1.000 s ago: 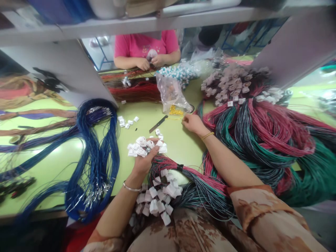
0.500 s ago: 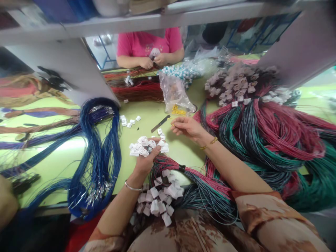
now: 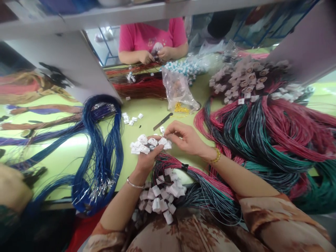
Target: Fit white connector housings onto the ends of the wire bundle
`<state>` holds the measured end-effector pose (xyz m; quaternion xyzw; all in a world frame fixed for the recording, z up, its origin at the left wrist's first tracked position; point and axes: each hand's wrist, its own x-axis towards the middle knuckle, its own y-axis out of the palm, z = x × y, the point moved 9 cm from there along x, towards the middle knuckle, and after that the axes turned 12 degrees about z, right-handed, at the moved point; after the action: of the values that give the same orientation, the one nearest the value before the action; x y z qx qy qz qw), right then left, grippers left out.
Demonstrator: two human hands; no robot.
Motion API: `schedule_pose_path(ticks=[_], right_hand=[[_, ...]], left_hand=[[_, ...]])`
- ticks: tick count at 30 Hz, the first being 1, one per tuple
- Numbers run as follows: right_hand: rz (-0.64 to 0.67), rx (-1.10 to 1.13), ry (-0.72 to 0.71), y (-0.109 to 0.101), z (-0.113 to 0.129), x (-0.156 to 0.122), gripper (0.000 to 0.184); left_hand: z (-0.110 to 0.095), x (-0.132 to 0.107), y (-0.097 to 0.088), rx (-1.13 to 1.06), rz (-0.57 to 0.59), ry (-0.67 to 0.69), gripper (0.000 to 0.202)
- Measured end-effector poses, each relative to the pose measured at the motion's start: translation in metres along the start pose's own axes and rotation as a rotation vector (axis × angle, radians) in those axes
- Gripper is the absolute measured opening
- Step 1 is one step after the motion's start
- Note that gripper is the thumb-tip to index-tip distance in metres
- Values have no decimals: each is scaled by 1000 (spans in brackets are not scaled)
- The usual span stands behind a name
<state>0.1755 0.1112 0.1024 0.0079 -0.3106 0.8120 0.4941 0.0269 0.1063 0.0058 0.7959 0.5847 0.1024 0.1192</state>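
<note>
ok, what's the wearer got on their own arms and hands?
No gloves on either. The left hand has a thin silver bangle at the wrist, and the right hand a gold beaded bracelet. The sleeves are loose, brown-and-cream floral print, ending near the elbows.

A strip of bare table (image 3: pixel 147 110) is lying open between the blue cords (image 3: pixel 102 154) on the left and the red and green cords (image 3: pixel 262 140) on the right. A plastic bag (image 3: pixel 178 92), a blade (image 3: pixel 162 121) and loose tags (image 3: pixel 131 119) are sitting in it. The left hand (image 3: pixel 147 159), gripping a bundle of tags (image 3: pixel 147 143), and the right hand (image 3: pixel 186 140) are blocking its near end. A shelf (image 3: pixel 105 17) is hanging low overhead.
</note>
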Motion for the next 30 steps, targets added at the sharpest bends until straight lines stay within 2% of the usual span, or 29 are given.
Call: schedule_pose_path(ticks=[4,12,16,19,23,26,28,30], right_hand=[[-23,-138,-94,4,16,-3,12],[-35,-205,-128,6,26,-6,9],[37,-377,-152,13,32,-6,15],[66,-442,-177,25,34,-8,23],[5,-511,-121,44,25,-14,31],[-19,-495,-93,56,14,-15,26],[-19,-370,-73,53,0,-10,24],[-28,-230,8,38,-27,-3,22]], left_hand=[[-2,-1,-4,39,-27,32,35],[-5,0,-1,40,-21,21,35],[-5,1,1,53,3,28,32],[-2,1,-1,-6,-70,20,34],[-1,0,-6,-31,-205,38,33],[0,2,-5,12,-197,20,28],[-1,2,-6,77,-186,26,24],[-12,0,-7,233,-186,83,22]])
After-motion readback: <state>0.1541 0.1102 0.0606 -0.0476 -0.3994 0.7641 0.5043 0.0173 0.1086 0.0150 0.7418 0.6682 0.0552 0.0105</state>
